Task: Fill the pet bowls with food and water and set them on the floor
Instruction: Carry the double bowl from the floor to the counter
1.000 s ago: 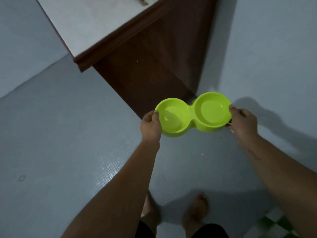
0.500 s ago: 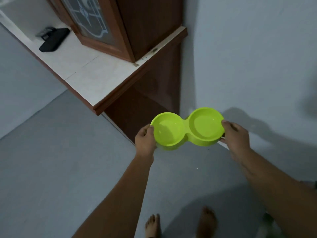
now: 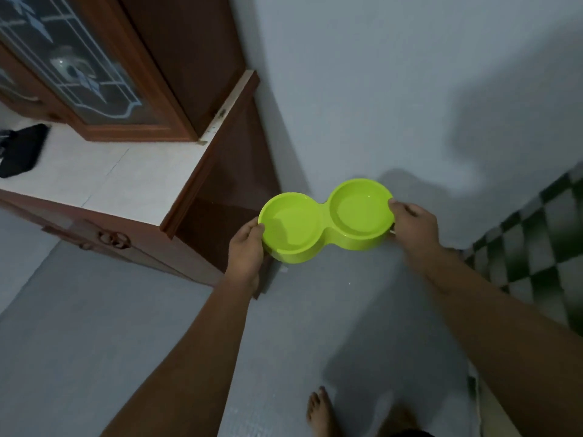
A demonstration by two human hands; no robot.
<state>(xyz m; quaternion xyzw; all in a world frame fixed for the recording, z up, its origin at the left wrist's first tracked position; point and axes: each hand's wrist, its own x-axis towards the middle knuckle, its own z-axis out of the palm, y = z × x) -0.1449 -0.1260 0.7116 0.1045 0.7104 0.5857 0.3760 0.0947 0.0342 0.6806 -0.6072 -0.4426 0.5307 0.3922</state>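
- I hold the green double bowl [image 3: 326,220] in the air in front of me, above the grey floor [image 3: 94,357], with both my hands.
- My left hand [image 3: 246,249] is closed on the left end of the bowl: the thumb lies on the rim and the other fingers are under it, where I cannot see them.
- My right hand [image 3: 413,223] is closed on the right end in the same way, with the thumb over the rim and the fingers wrapped around the outer wall.
- The bowl has 2 round cups joined in the middle. It is almost level, and the right cup is a little farther from me than the left one.
- The 2 cups look pale and shiny inside. I cannot tell if there is water or food in them.
- To the left of the bowl stands a brown wooden cabinet [image 3: 227,171] with a white bench [image 3: 126,178] top. The left end of the bowl is in front of its dark side panel.
- On the bench, far to the left, lies a black object [image 3: 22,149]. It is too blurred to name.
- Behind the bench there is a glass door [image 3: 79,67] with a white pattern in a wooden frame.
- A pale wall [image 3: 378,74] is behind the bowl and carries shadows.
- At the right there is a green and white checked surface [image 3: 536,247].
- My bare foot [image 3: 320,411] is on the floor near the bottom edge.
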